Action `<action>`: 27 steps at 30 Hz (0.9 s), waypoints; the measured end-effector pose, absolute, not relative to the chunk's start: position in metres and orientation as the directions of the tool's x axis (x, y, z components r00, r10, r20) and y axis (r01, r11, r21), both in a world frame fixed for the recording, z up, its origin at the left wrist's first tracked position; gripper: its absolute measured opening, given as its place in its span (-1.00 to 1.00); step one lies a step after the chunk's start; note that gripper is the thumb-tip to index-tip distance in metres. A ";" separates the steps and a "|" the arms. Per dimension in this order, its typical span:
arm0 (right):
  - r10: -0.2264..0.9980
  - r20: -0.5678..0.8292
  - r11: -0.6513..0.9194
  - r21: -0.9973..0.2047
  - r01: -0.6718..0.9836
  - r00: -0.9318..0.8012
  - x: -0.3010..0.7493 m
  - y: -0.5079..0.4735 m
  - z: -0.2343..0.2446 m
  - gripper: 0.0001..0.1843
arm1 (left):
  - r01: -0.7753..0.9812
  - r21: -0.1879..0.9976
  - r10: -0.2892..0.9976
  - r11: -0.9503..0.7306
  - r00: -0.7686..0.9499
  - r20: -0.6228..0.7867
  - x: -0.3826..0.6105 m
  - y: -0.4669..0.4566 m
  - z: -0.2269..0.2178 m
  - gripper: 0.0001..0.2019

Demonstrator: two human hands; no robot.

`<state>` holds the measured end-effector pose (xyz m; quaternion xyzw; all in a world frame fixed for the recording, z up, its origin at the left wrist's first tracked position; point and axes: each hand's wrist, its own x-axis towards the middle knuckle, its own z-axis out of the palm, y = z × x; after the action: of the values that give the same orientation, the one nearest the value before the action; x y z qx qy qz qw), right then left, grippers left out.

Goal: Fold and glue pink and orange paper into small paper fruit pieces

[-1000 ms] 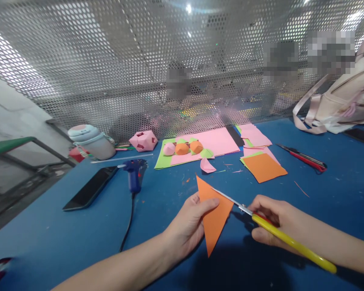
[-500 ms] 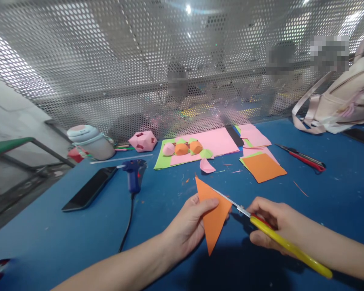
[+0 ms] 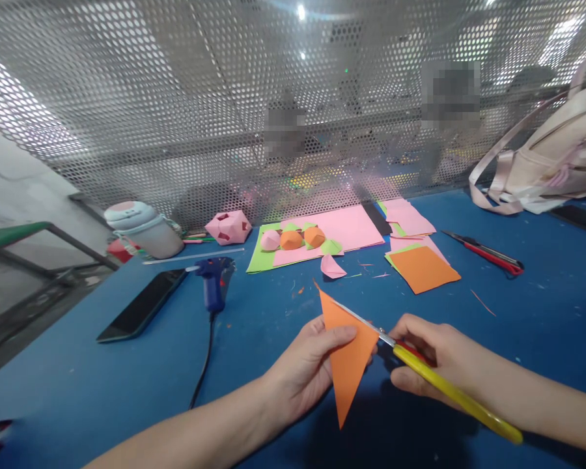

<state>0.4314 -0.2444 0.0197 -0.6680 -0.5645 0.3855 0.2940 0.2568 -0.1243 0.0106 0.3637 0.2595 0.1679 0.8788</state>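
Orange paper folded into a triangle is pinched in my left hand, thumb across its front and fingers behind. My right hand is closed around the handles of a pair of scissors with a yellow and a red grip. Their blades lie along the paper's upper right edge, and a thin orange sliver shows near its tip. Beyond the paper, a small curved pink paper piece rests on the blue table. Several folded pink, orange and green paper pieces sit behind it.
A blue glue gun and a phone lie to the left, near a lidded cup and a pink paper polyhedron. Orange sheets and a utility knife are on the right. A perforated metal screen stands behind.
The scissors have slid forward and left along the paper's edge, my right hand moving with them. The orange triangle has shifted slightly right and down, and a sliver now parts near its tip.
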 end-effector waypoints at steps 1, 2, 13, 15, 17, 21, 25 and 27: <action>0.979 -0.196 -0.199 -0.823 0.532 0.062 0.431 -0.245 0.021 -0.59 | -0.104 0.726 0.481 0.680 0.810 -0.334 0.257 -0.125 0.011 -0.87; 0.975 -0.214 -0.212 -0.817 0.537 0.059 0.431 -0.245 0.022 -0.59 | -0.104 0.725 0.479 0.681 0.812 -0.334 0.257 -0.125 0.011 -0.88; 0.961 -0.267 -0.260 -0.797 0.545 0.068 0.431 -0.244 0.021 -0.57 | -0.249 0.738 0.605 0.627 0.753 -0.260 0.259 -0.124 0.011 -0.90; 0.963 -0.264 -0.255 -0.798 0.546 0.063 0.431 -0.244 0.021 -0.57 | -0.266 0.747 0.629 0.610 0.736 -0.252 0.260 -0.124 0.012 -0.94; 0.964 -0.260 -0.249 -0.798 0.549 0.058 0.430 -0.243 0.021 -0.56 | -0.244 0.753 0.611 0.611 0.750 -0.253 0.260 -0.124 0.012 -0.92; 0.966 -0.245 -0.249 -0.791 0.559 0.083 0.426 -0.243 0.027 -0.57 | -0.217 0.748 0.565 0.627 0.788 -0.246 0.259 -0.124 0.010 -0.86; 0.968 -0.237 -0.243 -0.798 0.552 0.084 0.423 -0.243 0.030 -0.60 | -0.220 0.740 0.558 0.636 0.793 -0.243 0.258 -0.125 0.011 -0.84; 0.969 -0.229 -0.239 -0.800 0.550 0.087 0.423 -0.243 0.029 -0.61 | -0.222 0.741 0.555 0.634 0.797 -0.237 0.259 -0.126 0.012 -0.87</action>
<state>0.4229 -0.2435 0.0289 -0.6858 -0.5541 0.3863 0.2711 0.2585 -0.1257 0.0119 0.3655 0.2281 0.2222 0.8747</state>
